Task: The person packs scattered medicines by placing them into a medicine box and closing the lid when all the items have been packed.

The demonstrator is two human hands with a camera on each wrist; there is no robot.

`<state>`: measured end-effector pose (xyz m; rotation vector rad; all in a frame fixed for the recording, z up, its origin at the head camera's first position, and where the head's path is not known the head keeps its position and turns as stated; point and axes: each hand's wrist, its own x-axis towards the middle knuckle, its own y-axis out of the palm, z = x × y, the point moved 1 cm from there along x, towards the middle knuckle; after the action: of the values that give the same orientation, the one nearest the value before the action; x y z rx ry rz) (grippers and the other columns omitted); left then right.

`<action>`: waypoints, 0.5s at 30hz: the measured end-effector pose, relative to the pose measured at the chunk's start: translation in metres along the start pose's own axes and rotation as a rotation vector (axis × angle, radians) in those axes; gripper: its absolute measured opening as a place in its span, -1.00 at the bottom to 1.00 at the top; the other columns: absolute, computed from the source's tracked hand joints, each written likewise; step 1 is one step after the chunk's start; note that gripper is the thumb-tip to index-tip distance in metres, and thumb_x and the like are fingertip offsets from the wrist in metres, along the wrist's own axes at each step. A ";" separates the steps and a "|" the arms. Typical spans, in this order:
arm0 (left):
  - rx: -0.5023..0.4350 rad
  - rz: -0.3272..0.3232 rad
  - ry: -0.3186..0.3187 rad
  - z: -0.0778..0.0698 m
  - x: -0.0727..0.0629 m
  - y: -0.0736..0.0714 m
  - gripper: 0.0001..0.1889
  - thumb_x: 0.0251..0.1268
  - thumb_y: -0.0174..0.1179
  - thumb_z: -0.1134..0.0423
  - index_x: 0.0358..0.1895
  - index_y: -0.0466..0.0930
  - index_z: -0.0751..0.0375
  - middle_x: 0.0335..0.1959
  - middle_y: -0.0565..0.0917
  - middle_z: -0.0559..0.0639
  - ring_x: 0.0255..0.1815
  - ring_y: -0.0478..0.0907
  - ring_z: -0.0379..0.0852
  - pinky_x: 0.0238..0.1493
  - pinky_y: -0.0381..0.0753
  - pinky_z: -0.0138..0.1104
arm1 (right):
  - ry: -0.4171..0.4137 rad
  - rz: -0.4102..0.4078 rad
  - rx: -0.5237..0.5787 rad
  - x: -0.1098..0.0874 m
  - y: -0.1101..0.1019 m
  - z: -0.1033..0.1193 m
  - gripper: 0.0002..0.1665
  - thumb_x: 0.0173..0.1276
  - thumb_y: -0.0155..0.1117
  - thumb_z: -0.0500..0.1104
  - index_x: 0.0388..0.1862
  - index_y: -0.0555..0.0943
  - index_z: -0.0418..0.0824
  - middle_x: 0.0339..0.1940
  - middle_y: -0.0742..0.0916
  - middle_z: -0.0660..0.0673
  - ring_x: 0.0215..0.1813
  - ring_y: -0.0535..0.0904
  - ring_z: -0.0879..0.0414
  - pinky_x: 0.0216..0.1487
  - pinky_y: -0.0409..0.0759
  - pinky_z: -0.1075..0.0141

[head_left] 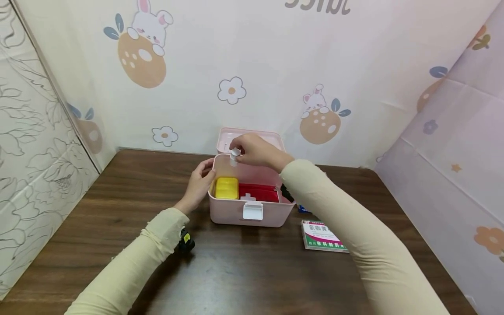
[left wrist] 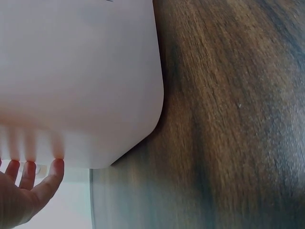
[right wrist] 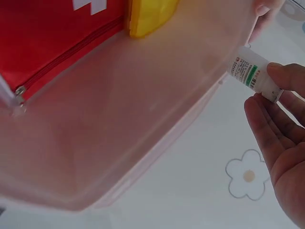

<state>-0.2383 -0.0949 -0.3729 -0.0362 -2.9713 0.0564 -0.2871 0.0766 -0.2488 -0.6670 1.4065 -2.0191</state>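
A pale pink plastic box [head_left: 246, 214] with its lid [head_left: 271, 139] raised stands on the table. My left hand [head_left: 198, 186] holds its left wall at the rim, fingers spread against the outside in the left wrist view and thumb tip over the edge. My right hand [head_left: 257, 151] pinches a small white bottle [right wrist: 254, 71] between thumb and fingers over the box's back left rim. The bottle has a printed label with a green band. Inside the box are a yellow case [head_left: 226, 188] at left and a red zippered pouch [head_left: 260, 192] with a white cross.
A white, pink and green medicine carton [head_left: 320, 236] lies right of the box, partly behind my right sleeve. Beyond it a blue packet [head_left: 303, 209] shows a corner. The box's white latch [head_left: 253, 211] hangs in front. A patterned wall cloth [head_left: 189, 105] backs the wooden table [head_left: 244, 271].
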 end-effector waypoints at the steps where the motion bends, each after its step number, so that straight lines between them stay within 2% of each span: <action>1: -0.003 0.003 -0.003 0.000 0.000 0.000 -0.57 0.45 -0.06 0.38 0.33 0.26 0.40 0.27 0.36 0.30 0.23 0.33 0.19 0.28 0.30 -0.05 | 0.002 0.005 0.005 0.004 0.002 0.000 -0.70 0.23 0.27 -0.34 -0.04 0.64 -0.35 -0.19 0.70 -0.16 -0.20 0.57 0.00 -0.08 0.57 0.31; 8: -0.025 0.017 -0.013 0.000 0.000 0.000 -0.54 0.46 -0.08 0.36 0.37 0.21 0.41 0.30 0.32 0.32 0.27 0.29 0.20 0.31 0.26 -0.04 | 0.041 0.023 -0.007 0.024 0.020 0.002 -0.73 0.20 0.31 -0.35 -0.09 0.62 -0.34 -0.21 0.69 -0.16 -0.19 0.55 0.01 -0.05 0.56 0.32; 15: -0.015 0.004 0.000 0.001 0.001 0.001 -0.57 0.45 -0.06 0.36 0.34 0.27 0.39 0.27 0.37 0.27 0.23 0.34 0.16 0.27 0.31 -0.09 | 0.081 0.073 -0.070 0.031 0.036 0.008 -0.79 0.22 0.32 -0.31 -0.15 0.60 -0.26 -0.27 0.68 -0.10 -0.22 0.54 0.06 -0.08 0.56 0.36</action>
<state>-0.2392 -0.0940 -0.3733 -0.0442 -2.9717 0.0345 -0.2976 0.0397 -0.2785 -0.5607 1.5329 -1.9677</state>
